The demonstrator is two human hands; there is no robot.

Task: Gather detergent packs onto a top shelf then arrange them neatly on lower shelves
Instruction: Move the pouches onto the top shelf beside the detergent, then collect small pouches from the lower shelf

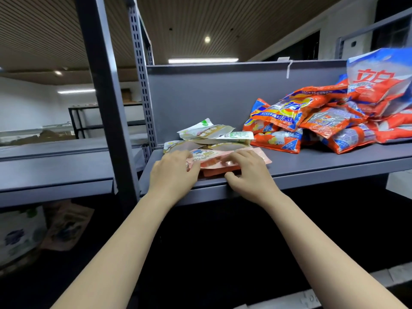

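- Flat pink plastic detergent packs [214, 162]: stacked at near edge of grey metal shelf [312, 161].
- Left hand [172, 172]: fingers curled, gripping the stack's left end.
- Right hand [247, 170]: gripping its right end, thumb under near edge.
- Orange-and-blue detergent bags [312, 121]: heaped far right.

I'm looking past the grey slotted upright [142, 81]: left of it, a white wall [26, 103] and a black rack [77, 121]. Above it, a brown slatted ceiling [55, 30] with a tube light [203, 60] glowing to its right.
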